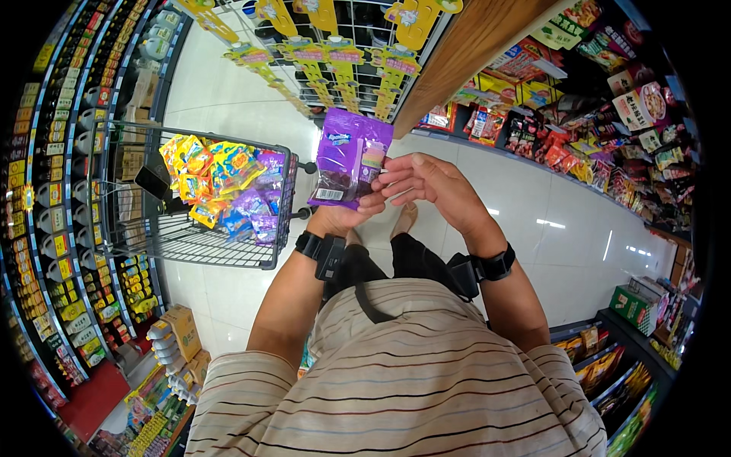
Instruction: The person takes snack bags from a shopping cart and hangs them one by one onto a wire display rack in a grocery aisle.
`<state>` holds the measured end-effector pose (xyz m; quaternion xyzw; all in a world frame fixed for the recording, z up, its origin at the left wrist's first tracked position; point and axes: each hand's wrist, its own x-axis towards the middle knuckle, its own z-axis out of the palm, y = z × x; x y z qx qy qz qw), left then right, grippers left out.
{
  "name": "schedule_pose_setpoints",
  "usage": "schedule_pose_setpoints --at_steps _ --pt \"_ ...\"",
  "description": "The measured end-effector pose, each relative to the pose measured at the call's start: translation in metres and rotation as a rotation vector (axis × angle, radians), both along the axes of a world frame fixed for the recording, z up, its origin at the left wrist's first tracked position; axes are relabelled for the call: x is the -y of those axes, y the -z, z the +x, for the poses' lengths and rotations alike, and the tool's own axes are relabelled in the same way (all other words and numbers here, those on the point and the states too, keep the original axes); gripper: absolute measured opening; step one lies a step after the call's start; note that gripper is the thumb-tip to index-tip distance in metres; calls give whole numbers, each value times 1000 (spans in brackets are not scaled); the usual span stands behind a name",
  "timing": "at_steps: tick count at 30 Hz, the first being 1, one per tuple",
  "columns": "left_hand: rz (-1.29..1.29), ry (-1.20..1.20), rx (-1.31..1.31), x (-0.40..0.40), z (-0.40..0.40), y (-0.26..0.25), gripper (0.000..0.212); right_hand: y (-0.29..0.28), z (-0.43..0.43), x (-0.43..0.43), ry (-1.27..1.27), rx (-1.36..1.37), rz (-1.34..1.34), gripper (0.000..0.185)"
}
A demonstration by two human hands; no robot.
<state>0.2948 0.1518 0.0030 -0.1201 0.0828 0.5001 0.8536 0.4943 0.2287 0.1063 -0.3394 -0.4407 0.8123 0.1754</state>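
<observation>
My left hand grips the lower edge of a purple plastic candy bag and holds it up in front of me. The bag has a clear lower part with dark contents and a white barcode patch. Beside its right edge is my right hand, fingers spread and slightly bent, the fingertips at or very near the bag. Left of the hands stands a grey wire shopping cart. In it lie several yellow-orange candy bags and several purple-blue bags.
A black phone-like device sits by the yellow bags. Left are shelves of bottles and jugs. Ahead, a white wire rack bears yellow hanging strips next to a wooden post. Packaged snacks line the right shelves.
</observation>
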Motion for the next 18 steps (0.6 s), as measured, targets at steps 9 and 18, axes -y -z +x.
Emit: schedule_pose_setpoints --at_steps 9,18 --pt "45 -6 -1212 -36 36 -5 35 40 17 -17 123 134 -40 46" --pt "69 162 -1202 -63 55 39 36 94 63 -27 331 276 -155 37"
